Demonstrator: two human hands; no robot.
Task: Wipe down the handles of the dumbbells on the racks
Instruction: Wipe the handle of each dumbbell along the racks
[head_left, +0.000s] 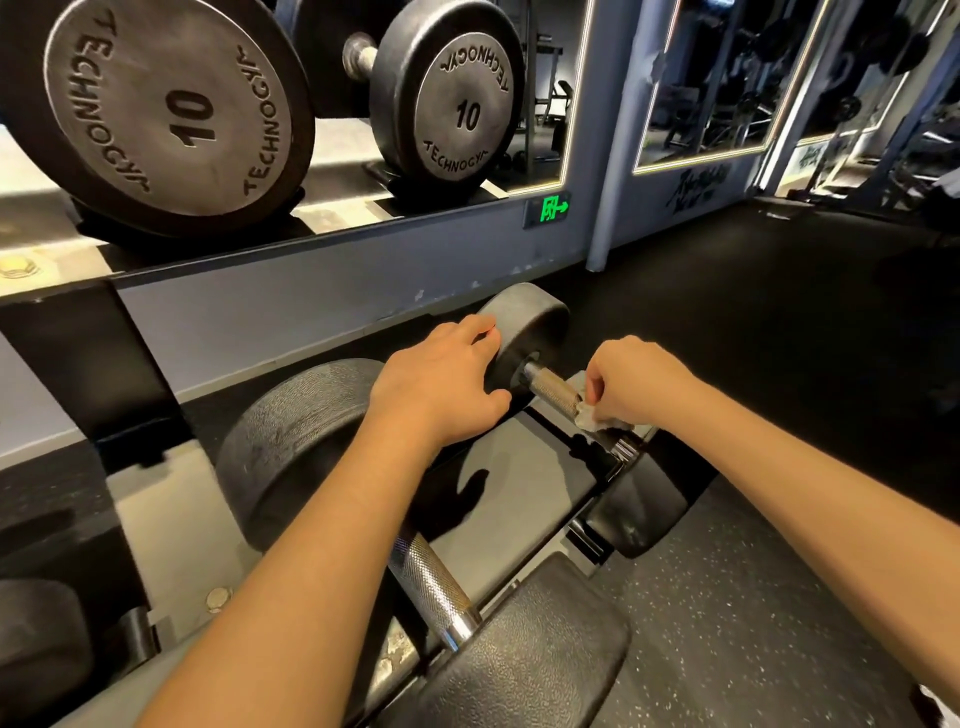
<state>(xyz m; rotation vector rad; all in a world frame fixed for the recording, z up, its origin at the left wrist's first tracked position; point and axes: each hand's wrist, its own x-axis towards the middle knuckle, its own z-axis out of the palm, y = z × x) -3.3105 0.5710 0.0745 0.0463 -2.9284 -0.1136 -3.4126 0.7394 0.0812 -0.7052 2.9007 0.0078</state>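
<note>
The knurled steel handle (550, 385) is lying low on the rack (511, 470). The right grip (639, 384) is pinching a white cloth (592, 419) against it, hiding its near end; the left grip (447, 374) is curling over the far head (535, 322).

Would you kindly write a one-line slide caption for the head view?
Right hand pinches a white wipe on a lower-rack dumbbell's knurled handle while the left hand grips its far head.

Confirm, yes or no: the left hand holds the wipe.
No, the right hand pinches the wipe on the handle; the left hand holds the dumbbell head.
</note>
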